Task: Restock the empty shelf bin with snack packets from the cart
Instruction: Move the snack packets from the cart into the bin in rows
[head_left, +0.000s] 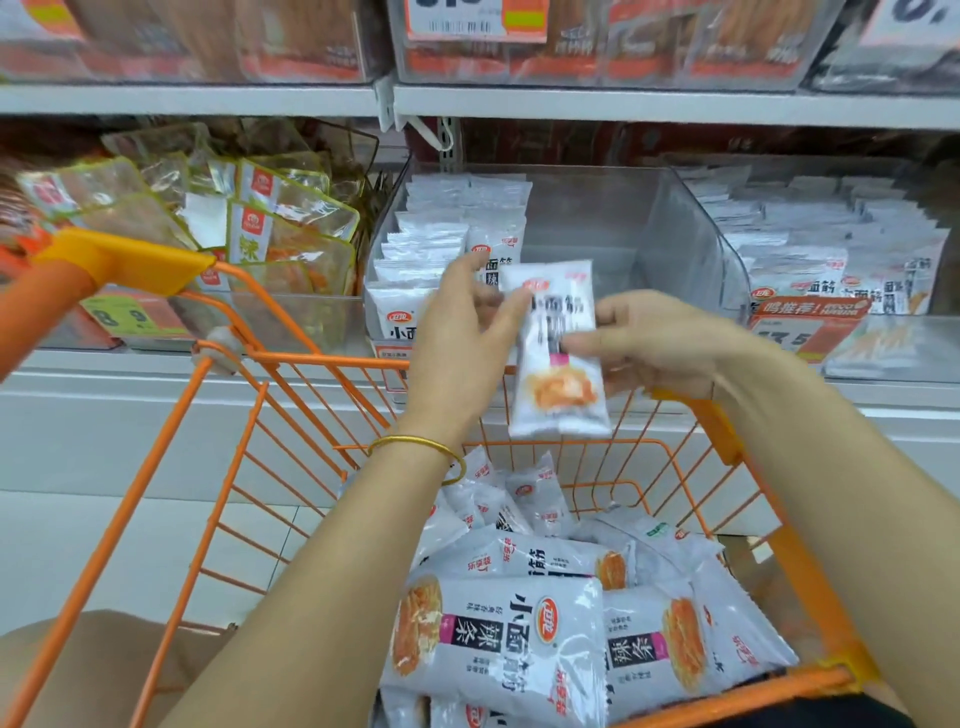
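Holding one packet (558, 364) upright above the cart's (322, 358) far rim, in front of the bin (649, 234); the right hand (660, 343) pinches its middle, thumb on the printed face and fingers behind; the left hand (462, 332), fingers nearly straight, touches its left edge, probably squaring it to stand on end like the rows (441, 244) along the bin's left side; the bin's right side lies bare. Loose packets (519, 623) are heaped toward the cart's near right corner, within easy reach. The clear bin sits at the lower shelf's front edge, between yellow-edged packs (270, 218) on its left and a stocked bin (831, 249) on its right; a price tag (805, 322) fronts the latter; an upper shelf (623, 106) runs overhead; pale floor (62, 545) shows beside the cart.
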